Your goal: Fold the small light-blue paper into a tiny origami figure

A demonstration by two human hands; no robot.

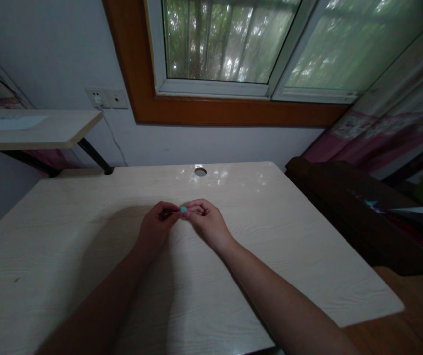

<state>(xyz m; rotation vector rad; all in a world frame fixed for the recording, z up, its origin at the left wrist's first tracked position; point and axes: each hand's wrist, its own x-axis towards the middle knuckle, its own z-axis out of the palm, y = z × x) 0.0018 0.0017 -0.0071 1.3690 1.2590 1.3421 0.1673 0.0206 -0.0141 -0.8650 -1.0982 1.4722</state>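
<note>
My left hand (158,223) and my right hand (206,219) meet fingertip to fingertip over the middle of a pale wooden desk (85,246). Between the fingertips sits a tiny turquoise object (183,209), too small to name. Both hands are curled in a pinch around it. The left fingers touch it from the left and the right fingers from the right. Both forearms stretch in from the bottom edge.
A round cable hole (200,171) lies at the desk's far edge. A raised shelf (37,129) stands at the left, under a wall socket (106,98). A window (229,44) is behind, and dark furniture (355,207) with a curtain is at the right.
</note>
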